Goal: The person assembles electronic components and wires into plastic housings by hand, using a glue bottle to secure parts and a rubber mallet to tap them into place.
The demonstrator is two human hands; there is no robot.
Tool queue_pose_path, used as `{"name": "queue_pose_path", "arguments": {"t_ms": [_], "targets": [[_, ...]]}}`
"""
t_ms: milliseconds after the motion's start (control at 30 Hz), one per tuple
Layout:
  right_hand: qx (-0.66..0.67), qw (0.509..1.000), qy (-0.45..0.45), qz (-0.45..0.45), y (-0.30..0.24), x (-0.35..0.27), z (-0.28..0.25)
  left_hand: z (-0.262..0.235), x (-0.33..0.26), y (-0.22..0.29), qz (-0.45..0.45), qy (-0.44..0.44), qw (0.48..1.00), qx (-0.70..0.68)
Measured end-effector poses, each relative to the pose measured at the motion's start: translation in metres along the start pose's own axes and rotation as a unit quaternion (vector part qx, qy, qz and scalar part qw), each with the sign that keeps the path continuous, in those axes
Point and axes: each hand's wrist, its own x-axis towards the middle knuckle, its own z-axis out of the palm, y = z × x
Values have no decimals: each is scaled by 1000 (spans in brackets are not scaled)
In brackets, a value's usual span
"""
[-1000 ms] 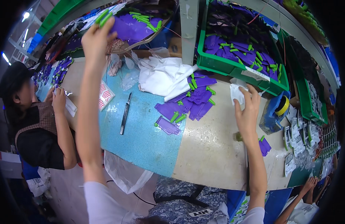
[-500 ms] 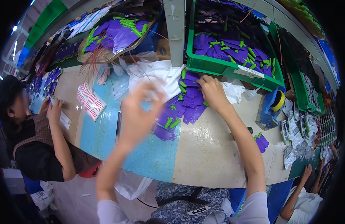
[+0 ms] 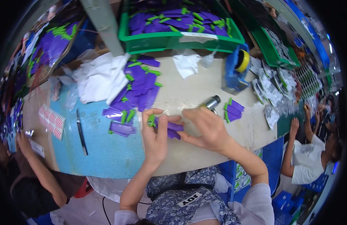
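Observation:
My left hand (image 3: 154,140) is closed on several flat purple pieces (image 3: 172,126), fanned a little, with a bright green clip-like end (image 3: 151,120) by the thumb. My right hand (image 3: 209,129) is at their right end. Its thumb touches or nearly touches them, and its forefinger stands apart, slightly blurred. Beyond my left hand lies a heap of purple pieces with green ends (image 3: 141,88). A metal cylinder with a black end (image 3: 211,102) lies just past my right hand, which partly hides it.
A green crate (image 3: 154,44) full of purple pieces stands at the back, beside a white cloth (image 3: 102,77). A black pen (image 3: 82,131) lies left. At right are a blue tape dispenser (image 3: 233,77), a small purple group (image 3: 235,110) and silvery packets (image 3: 271,90). People sit on both sides.
My right hand has come back from the heap toward me. My left hand has lowered, and both now meet at the purple pieces. The view has swung right.

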Motion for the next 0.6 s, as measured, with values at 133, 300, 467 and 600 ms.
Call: {"name": "queue_pose_path", "arguments": {"t_ms": [133,300,467,600], "targets": [[-138,989,54,-29,23,-46,8,30,-12,21,-16,-90,960,266],[-273,946,57,163,66,-61,-13,-23,31,-14,46,-57,883,464],[-264,959,97,36,70,-41,-40,-27,82,-21,159,31,773,613],[-378,912,155,-46,54,64,-110,-27,106,2,231,55,732,638]]}}
